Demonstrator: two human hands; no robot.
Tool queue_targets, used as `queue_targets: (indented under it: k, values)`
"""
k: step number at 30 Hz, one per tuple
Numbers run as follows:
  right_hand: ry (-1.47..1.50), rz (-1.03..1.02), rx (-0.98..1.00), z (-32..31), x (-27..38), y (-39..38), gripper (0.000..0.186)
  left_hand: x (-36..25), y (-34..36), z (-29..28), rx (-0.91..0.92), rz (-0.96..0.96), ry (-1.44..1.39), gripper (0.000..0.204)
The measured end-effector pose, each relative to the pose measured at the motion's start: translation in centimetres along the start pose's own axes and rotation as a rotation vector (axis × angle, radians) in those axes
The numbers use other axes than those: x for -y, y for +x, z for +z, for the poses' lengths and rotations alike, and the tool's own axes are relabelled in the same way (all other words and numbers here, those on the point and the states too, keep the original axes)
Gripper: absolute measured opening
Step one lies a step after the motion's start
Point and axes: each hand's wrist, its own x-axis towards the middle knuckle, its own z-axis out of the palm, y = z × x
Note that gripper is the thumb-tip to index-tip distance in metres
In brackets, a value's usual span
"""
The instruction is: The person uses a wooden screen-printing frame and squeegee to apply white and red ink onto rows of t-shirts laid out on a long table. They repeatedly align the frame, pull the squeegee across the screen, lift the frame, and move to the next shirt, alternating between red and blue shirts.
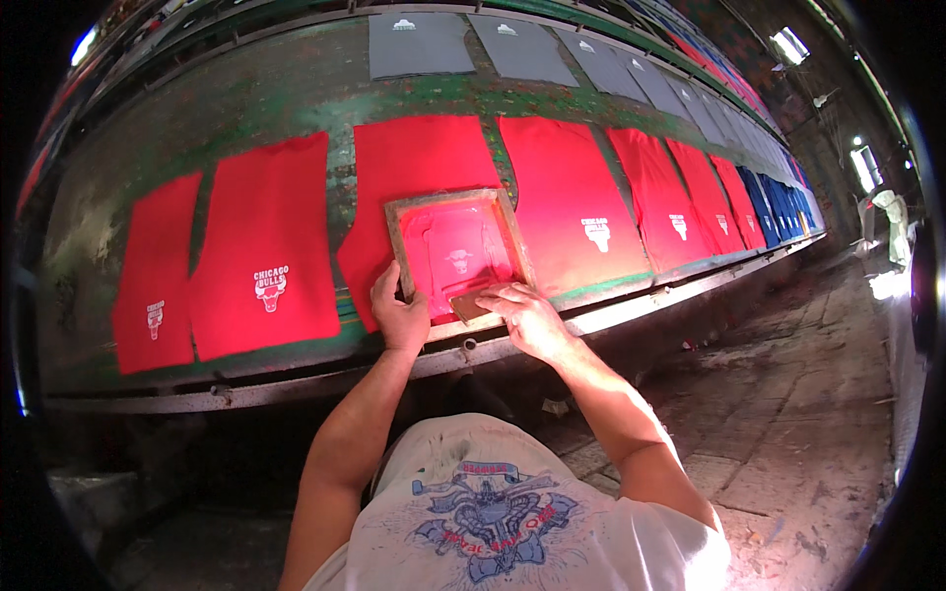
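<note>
A wooden-framed printing screen [503, 212] with a red-stained mesh lies flat on a red cloth panel [419, 153] on the long green table [286, 98]. My left hand [397, 313] presses on the frame's near left corner. My right hand [527, 317] grips a brown wooden squeegee [471, 304] resting on the mesh at the near edge of the screen. A faint white emblem shows through the mesh.
Red cloth panels with white printed emblems lie in a row, one to the left [266, 246] and one to the right [567, 202]; blue panels [778, 202] follow far right. Grey panels [419, 44] line the table's far side. A metal rail [296, 386] edges the table; a stone floor [788, 414] lies to my right.
</note>
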Motion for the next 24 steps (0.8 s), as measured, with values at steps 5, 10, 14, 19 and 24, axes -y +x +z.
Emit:
queue_targets:
  k: [5,10,14,19,24]
  values:
    - [-0.034,-0.079,-0.105,0.7,-3.2,5.1,0.056,-0.5,0.1,-0.2,0.000,0.007,0.001,0.063]
    - [-0.031,-0.081,-0.044,-0.5,-6.3,12.0,0.058,-0.6,0.2,-0.5,0.015,-0.104,-0.059,0.065]
    - [-0.106,-0.157,-0.030,-0.7,-8.2,14.1,0.056,-0.9,0.0,-0.5,0.019,-0.122,-0.124,0.066]
    - [-0.224,-0.328,0.060,0.1,-7.7,9.7,0.048,-1.4,-0.2,-0.8,0.030,-0.221,-0.219,0.064]
    - [-0.138,-0.475,-0.073,-0.3,-5.1,3.8,0.038,-2.0,-0.2,-1.0,0.028,-0.255,-0.231,0.069]
